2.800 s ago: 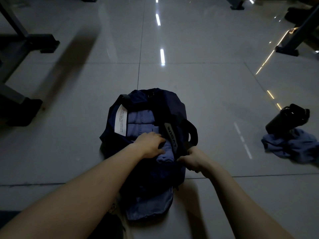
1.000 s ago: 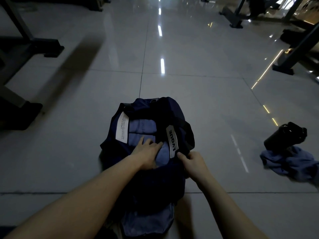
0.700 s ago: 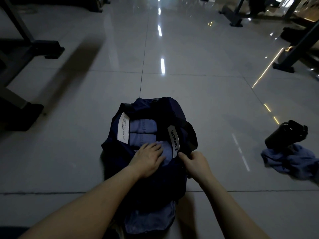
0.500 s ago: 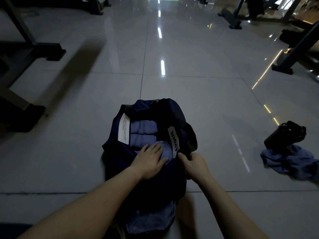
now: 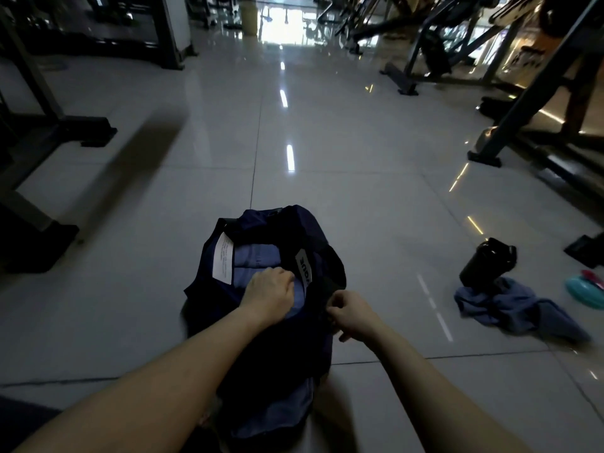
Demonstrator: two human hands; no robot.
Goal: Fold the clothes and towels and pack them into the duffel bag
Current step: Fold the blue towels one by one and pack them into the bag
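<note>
Duffel bag (image 5: 261, 341): on floor (image 5: 376, 197) ahead of me, long axis running away. Left hand (image 5: 271, 295): curled into folded clothes (image 5: 255, 258) inside. Right hand (image 5: 351, 313): pinches bag's right rim. Loose towel (image 5: 510, 308): well right, nearer my right hand.

Dim, backlit scene (bright doorway glare streaking the glossy floor (image 5: 327, 197)), wide-angle edges bowed.

A navy duffel bag (image 5: 258, 354) sits on the pale tiled floor (image 5: 359, 223), its top open and its soft sides slumped. Inside lie folded blue clothes (image 5: 255, 256) – flat, stacked layers. More blue cloth (image 5: 277, 416) shows at the bag's near end. Well apart to the right, a crumpled blue towel (image 5: 510, 308) lies unfolded on the floor.
</note>
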